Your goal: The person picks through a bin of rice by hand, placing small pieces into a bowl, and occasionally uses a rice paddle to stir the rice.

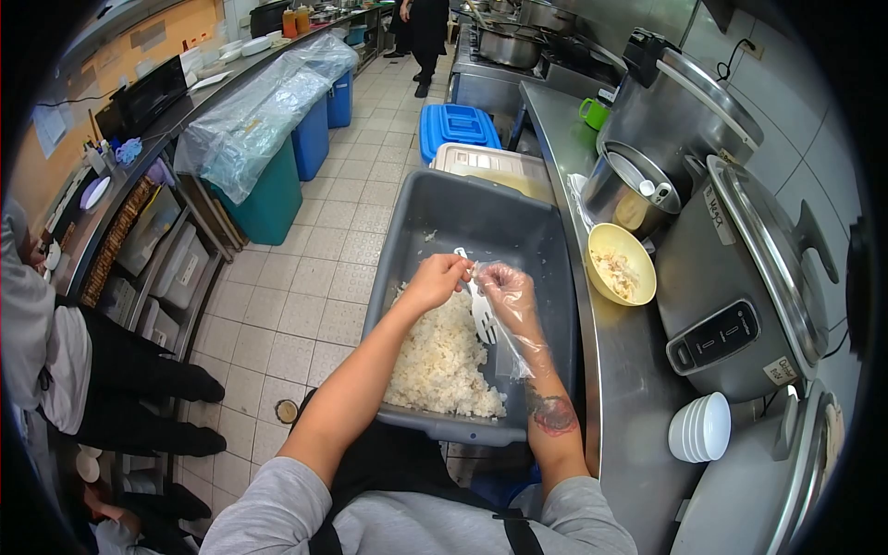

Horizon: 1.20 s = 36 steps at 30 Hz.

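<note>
A large grey tub [472,199] holds a heap of white rice [439,356] in its near left part. Above the tub, my bare left hand [439,280] has its fingers pinched together at the top of a white slotted spatula [484,319]. My right hand [507,291], in a clear plastic glove, is closed close beside it, fingertips near the spatula's upper end; what it grips is too small to make out. The spatula hangs down over the rice. Loose glove plastic droops along my right wrist.
On the steel counter [615,370] at right stand a yellow bowl [622,264] with food scraps, a steel pot, rice cookers and stacked white bowls [700,427]. Lidded bins [460,129] sit beyond the tub. People stand at the left and far back.
</note>
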### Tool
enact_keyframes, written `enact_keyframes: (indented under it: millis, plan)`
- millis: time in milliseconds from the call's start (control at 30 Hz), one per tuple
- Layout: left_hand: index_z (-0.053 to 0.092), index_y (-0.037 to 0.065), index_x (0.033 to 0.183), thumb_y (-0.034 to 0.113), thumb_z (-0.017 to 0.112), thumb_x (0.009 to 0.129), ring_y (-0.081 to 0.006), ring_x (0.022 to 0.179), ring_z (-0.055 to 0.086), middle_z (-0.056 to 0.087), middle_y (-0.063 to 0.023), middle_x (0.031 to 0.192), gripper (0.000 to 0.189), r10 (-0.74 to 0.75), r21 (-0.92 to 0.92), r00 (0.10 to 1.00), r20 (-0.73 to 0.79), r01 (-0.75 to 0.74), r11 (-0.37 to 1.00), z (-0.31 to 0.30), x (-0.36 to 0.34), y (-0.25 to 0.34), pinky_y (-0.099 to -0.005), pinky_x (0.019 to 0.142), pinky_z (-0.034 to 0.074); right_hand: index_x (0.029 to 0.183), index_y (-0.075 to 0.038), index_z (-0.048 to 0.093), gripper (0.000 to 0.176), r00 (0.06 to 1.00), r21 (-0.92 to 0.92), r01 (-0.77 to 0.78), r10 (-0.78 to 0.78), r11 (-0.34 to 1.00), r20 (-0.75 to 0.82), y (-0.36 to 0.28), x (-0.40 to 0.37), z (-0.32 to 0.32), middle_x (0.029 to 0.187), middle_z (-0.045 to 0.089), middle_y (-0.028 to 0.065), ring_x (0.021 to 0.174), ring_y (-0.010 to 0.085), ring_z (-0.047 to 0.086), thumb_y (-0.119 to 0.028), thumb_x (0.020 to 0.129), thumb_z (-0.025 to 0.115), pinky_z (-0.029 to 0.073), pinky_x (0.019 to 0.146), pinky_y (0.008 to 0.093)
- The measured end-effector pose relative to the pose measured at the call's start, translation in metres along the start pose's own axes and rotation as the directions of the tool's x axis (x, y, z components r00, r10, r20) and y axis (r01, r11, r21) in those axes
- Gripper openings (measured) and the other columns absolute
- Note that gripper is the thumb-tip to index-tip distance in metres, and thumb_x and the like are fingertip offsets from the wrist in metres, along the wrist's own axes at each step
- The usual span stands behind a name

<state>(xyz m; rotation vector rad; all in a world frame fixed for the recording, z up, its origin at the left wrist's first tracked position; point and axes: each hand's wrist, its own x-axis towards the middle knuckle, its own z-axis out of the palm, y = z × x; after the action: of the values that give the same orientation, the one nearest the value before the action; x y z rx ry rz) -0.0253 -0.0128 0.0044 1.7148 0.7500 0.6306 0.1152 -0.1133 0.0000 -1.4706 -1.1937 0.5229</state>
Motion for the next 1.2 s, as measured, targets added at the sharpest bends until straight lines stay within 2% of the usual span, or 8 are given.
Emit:
enact_keyframes:
  millis: [67, 200, 400, 600, 800, 900, 1000, 1200]
  plan:
    - [0.067, -0.002, 0.105, 0.017, 0.051, 0.095, -0.0098, 0.064, 0.06, 0.067, -0.0039, 0.08, 0.027, -0.008, 0.052, 1.0, 0.028, 0.007, 0.999, 0.0, -0.002, 0.003, -0.0264, 0.06, 0.049, 0.087, 0.001, 0.068, 0.01, 1.0, -0.005, 0.002, -0.002, 1.0, -0.005, 0.002, 0.001, -0.001, 0.071, 0.064, 0.0014, 0.067, 0.0058, 0.055, -0.009, 0.087, 0.065, 0.046, 0.061, 0.0244]
    - [0.067, -0.002, 0.105, 0.013, 0.057, 0.091, -0.0105, 0.065, 0.061, 0.069, -0.006, 0.081, 0.023, 0.079, 0.119, 0.997, 0.004, -0.079, 0.99, 0.003, -0.002, -0.005, -0.027, 0.063, 0.05, 0.087, 0.001, 0.068, 0.011, 1.0, 0.069, 0.006, -0.007, 0.998, 0.007, 0.009, 0.002, 0.001, 0.072, 0.063, 0.0006, 0.067, 0.0054, 0.055, -0.009, 0.088, 0.064, 0.046, 0.062, 0.0232]
    - [0.067, -0.002, 0.102, 0.008, 0.064, 0.084, -0.013, 0.066, 0.063, 0.069, -0.01, 0.079, 0.021, 0.202, 0.245, 0.978, -0.055, -0.183, 0.952, 0.003, -0.006, 0.0, -0.028, 0.064, 0.051, 0.092, 0.001, 0.066, 0.012, 0.989, 0.285, -0.096, 0.059, 0.954, 0.135, 0.003, 0.001, 0.002, 0.078, 0.063, -0.0008, 0.072, 0.0055, 0.056, -0.009, 0.091, 0.061, 0.047, 0.067, 0.0223]
    - [0.067, -0.003, 0.096, 0.006, 0.065, 0.08, -0.0159, 0.067, 0.064, 0.068, -0.0105, 0.078, 0.019, 0.264, 0.306, 0.963, -0.043, -0.239, 0.921, 0.003, -0.009, 0.006, -0.0291, 0.064, 0.051, 0.092, 0.0, 0.066, 0.013, 0.988, 0.277, -0.069, 0.027, 0.958, 0.152, 0.012, 0.002, 0.0, 0.079, 0.063, -0.0006, 0.073, 0.0056, 0.057, -0.012, 0.092, 0.061, 0.049, 0.068, 0.0228]
    - [0.066, -0.003, 0.094, 0.005, 0.065, 0.078, -0.0177, 0.066, 0.063, 0.066, -0.0116, 0.075, 0.018, 0.336, 0.297, 0.94, -0.062, -0.304, 0.905, 0.006, -0.008, 0.002, -0.03, 0.063, 0.05, 0.089, -0.001, 0.066, 0.013, 0.971, 0.3, -0.209, 0.161, 0.931, 0.178, 0.001, 0.003, -0.004, 0.079, 0.062, -0.0006, 0.072, 0.0054, 0.056, -0.013, 0.092, 0.062, 0.048, 0.067, 0.0219]
    - [0.066, -0.003, 0.092, 0.005, 0.065, 0.078, -0.0186, 0.065, 0.063, 0.066, -0.0124, 0.075, 0.017, 0.342, 0.311, 0.937, -0.065, -0.307, 0.9, 0.006, -0.008, 0.003, -0.0307, 0.063, 0.05, 0.09, 0.0, 0.065, 0.014, 0.968, 0.259, -0.202, 0.152, 0.944, 0.199, -0.003, 0.003, -0.005, 0.08, 0.063, -0.0007, 0.072, 0.0057, 0.057, -0.014, 0.091, 0.063, 0.048, 0.066, 0.022]
    - [0.065, -0.004, 0.091, 0.006, 0.067, 0.077, -0.0195, 0.065, 0.063, 0.066, -0.013, 0.076, 0.017, 0.343, 0.331, 0.937, -0.066, -0.304, 0.893, 0.006, -0.007, 0.002, -0.0313, 0.063, 0.05, 0.089, 0.0, 0.065, 0.016, 0.984, 0.254, -0.105, 0.063, 0.962, 0.167, 0.004, 0.002, -0.001, 0.078, 0.063, -0.0005, 0.071, 0.0057, 0.057, -0.016, 0.091, 0.064, 0.047, 0.065, 0.0223]
    - [0.065, -0.003, 0.091, 0.007, 0.07, 0.077, -0.0206, 0.066, 0.063, 0.066, -0.0132, 0.077, 0.018, 0.355, 0.329, 0.933, -0.064, -0.316, 0.89, 0.007, -0.009, 0.001, -0.0317, 0.063, 0.05, 0.085, -0.002, 0.065, 0.015, 0.984, 0.187, -0.094, 0.062, 0.978, 0.17, 0.001, 0.003, -0.004, 0.073, 0.062, -0.0011, 0.069, 0.0059, 0.056, -0.016, 0.09, 0.065, 0.047, 0.064, 0.0227]
